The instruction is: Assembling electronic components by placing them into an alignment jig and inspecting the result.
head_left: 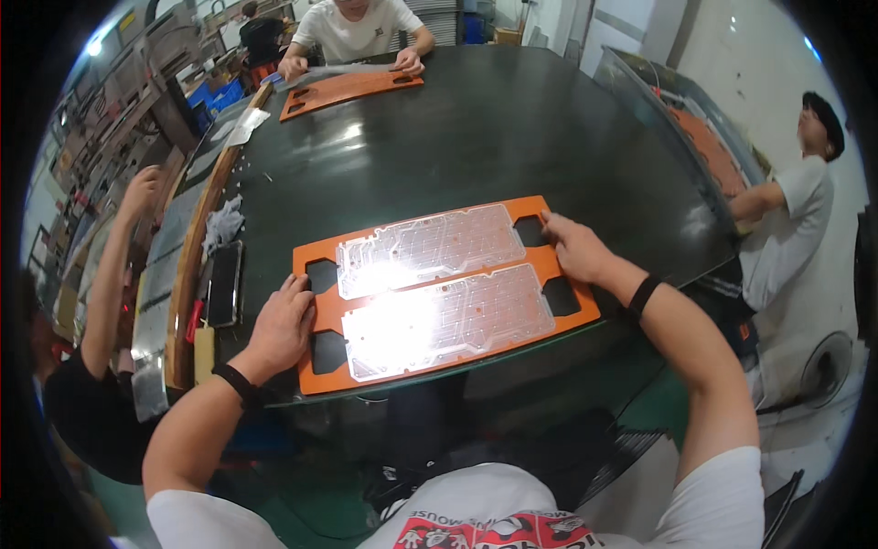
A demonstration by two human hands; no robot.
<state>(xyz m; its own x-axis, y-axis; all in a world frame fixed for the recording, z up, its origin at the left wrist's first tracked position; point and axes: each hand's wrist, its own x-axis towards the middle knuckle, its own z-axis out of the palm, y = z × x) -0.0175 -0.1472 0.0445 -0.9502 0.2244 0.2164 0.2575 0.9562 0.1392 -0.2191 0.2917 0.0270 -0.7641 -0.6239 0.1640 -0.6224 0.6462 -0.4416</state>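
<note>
An orange board [327,306] with dark cutouts at both ends lies in front of me, near the table's front edge. Two shiny silver panels with traced patterns rest on it, a far one [430,245] and a near one [453,316]. Glare washes out part of their left side. My left hand [282,320] is closed on the board's left end, fingers at the rim by the cutouts. At the opposite end, my right hand [581,250] grips the right edge, its thumb and fingers near the upper cutout. Parts of the fingers are hidden.
Left of the board lie a dark phone [225,284], a yellow block [204,352] and crumpled tissue [224,222]. A wooden strip [197,256] borders the dark table [476,137]. Across it, a person holds another orange board [352,94]. A bin [631,82] with orange pieces stands right; people flank me.
</note>
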